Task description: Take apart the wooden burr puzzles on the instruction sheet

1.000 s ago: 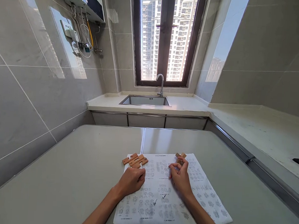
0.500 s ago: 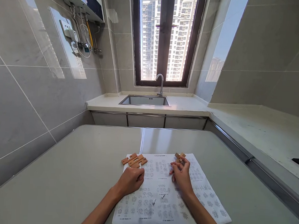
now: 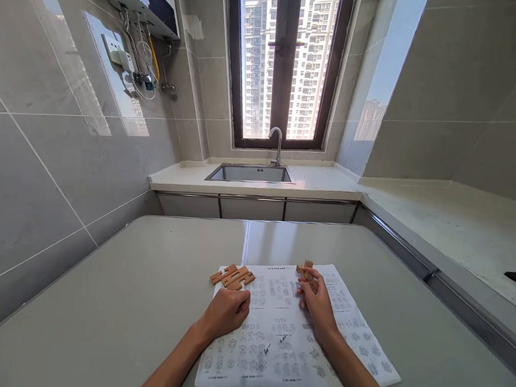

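Note:
On the left part of a printed paper sheet (image 3: 273,359), my left hand (image 3: 227,313) rests curled into a fist, and nothing shows in it. Just beyond its knuckles lie several flat, notched wooden puzzle pieces (image 3: 234,277), side by side at the sheet's far left corner. My right hand (image 3: 318,304) pinches a small cross-shaped cluster of wooden puzzle pieces (image 3: 307,269) near the sheet's far edge. Its fingers cover the lower part of the cluster. Rows of small diagrams and two dark check marks are printed or drawn on the sheet.
The paper lies on a pale table (image 3: 100,300) with a seam down its middle. Past it stands a counter with a sink (image 3: 250,173) and a faucet (image 3: 279,148) below a window. Another counter (image 3: 459,225) runs along the right. A water heater hangs on the left wall.
The wooden cluster in my right hand has turned and shifted slightly left, and the right fingers have closed in around it. My left hand stays where it was.

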`<action>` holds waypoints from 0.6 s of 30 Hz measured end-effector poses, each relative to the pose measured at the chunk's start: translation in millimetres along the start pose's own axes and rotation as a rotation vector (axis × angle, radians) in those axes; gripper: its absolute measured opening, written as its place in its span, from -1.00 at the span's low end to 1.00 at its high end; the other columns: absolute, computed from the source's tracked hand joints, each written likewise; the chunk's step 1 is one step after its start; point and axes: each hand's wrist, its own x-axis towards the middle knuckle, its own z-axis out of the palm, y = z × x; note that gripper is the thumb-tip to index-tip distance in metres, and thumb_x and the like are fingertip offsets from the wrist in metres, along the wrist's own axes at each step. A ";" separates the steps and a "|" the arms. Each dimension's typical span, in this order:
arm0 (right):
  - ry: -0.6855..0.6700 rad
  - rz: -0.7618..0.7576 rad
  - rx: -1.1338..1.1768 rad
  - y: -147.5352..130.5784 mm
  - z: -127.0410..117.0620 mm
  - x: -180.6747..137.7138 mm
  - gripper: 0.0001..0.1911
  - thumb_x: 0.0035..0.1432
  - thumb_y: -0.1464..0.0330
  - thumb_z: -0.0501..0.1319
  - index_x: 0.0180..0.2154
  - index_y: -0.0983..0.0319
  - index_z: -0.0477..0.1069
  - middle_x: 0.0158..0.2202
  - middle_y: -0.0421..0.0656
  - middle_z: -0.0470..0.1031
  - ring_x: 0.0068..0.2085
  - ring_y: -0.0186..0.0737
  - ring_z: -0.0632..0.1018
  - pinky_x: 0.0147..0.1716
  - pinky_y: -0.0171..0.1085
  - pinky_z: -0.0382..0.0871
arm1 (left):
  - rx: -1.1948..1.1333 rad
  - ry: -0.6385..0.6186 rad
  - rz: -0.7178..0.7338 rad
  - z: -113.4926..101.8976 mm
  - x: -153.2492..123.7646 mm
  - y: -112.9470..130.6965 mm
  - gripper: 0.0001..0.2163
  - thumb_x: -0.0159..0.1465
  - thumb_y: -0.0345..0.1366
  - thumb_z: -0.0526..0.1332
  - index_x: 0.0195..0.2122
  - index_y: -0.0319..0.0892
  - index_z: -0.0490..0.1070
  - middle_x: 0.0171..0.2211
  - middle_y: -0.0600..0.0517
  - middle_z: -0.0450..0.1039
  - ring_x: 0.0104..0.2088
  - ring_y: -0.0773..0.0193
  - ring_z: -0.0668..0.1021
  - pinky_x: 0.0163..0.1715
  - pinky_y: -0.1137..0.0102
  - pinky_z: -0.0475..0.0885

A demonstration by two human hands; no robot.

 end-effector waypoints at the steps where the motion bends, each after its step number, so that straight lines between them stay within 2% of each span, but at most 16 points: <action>1: -0.007 -0.007 -0.005 -0.5 0.5 -0.4 -0.52 0.03 0.17 0.36 0.01 0.07 0.38 -0.25 -0.20 0.46 -0.39 -0.24 0.45 -0.61 -0.36 0.31 | 0.001 0.001 0.001 0.1 -0.1 -0.1 -0.78 0.11 -0.55 0.10 -0.50 -0.12 0.07 -0.60 0.18 0.21 -0.59 0.37 0.19 -0.50 0.43 0.06; 5: -0.059 -0.003 0.004 -1.1 1.9 -2.1 -0.60 0.07 0.14 0.36 -0.06 0.10 0.43 -0.38 -0.24 0.45 -0.45 -0.28 0.38 -0.61 -0.37 0.23 | 0.009 -0.004 0.002 0.7 -0.3 -1.3 -0.78 0.11 -0.55 0.10 -0.51 -0.12 0.09 -0.61 0.18 0.20 -0.59 0.36 0.19 -0.50 0.42 0.07; 9: -0.200 0.027 0.075 -5.5 4.9 -8.0 -0.65 0.10 0.12 0.36 -0.13 0.12 0.45 -0.33 -0.21 0.51 -0.41 -0.27 0.41 -0.56 -0.37 0.24 | -0.022 -0.003 -0.010 -1.9 0.0 1.2 -0.80 0.16 -0.52 0.12 -0.51 -0.12 0.14 -0.60 0.17 0.24 -0.59 0.35 0.24 -0.49 0.41 0.11; 12: -0.337 0.040 0.096 -11.4 9.3 -15.9 -0.67 0.13 0.09 0.34 -0.16 0.14 0.45 -0.32 -0.21 0.51 -0.42 -0.28 0.41 -0.56 -0.36 0.20 | -0.110 0.032 -0.060 -5.7 1.2 9.3 -0.82 0.28 -0.39 0.16 -0.47 -0.11 0.23 -0.56 0.13 0.31 -0.56 0.32 0.31 -0.49 0.40 0.17; 15: -0.525 0.023 0.082 -14.7 13.6 -24.3 -0.69 0.18 0.10 0.30 -0.16 0.15 0.43 -0.30 -0.20 0.51 -0.42 -0.29 0.40 -0.53 -0.36 0.21 | -0.253 0.098 -0.157 -8.0 3.2 20.7 -0.86 0.31 -0.20 0.26 -0.31 -0.11 0.36 -0.44 0.08 0.43 -0.47 0.27 0.43 -0.42 0.38 0.30; 16: -0.590 0.022 0.074 -14.6 14.7 -26.8 -0.70 0.18 0.10 0.29 -0.16 0.16 0.43 -0.29 -0.19 0.51 -0.43 -0.30 0.40 -0.52 -0.36 0.21 | -0.307 0.130 -0.188 -8.1 4.0 24.4 -0.82 0.28 -0.16 0.31 -0.22 -0.11 0.40 -0.36 0.05 0.48 -0.41 0.24 0.47 -0.36 0.36 0.36; 18: -0.705 0.034 0.055 -12.8 16.3 -30.6 -0.69 0.17 0.09 0.30 -0.19 0.17 0.42 -0.32 -0.19 0.51 -0.46 -0.31 0.39 -0.53 -0.35 0.22 | -0.431 0.174 -0.215 -8.1 5.6 30.6 -0.57 0.19 -0.13 0.40 0.04 -0.11 0.39 -0.12 -0.05 0.53 -0.22 0.14 0.54 -0.18 0.28 0.44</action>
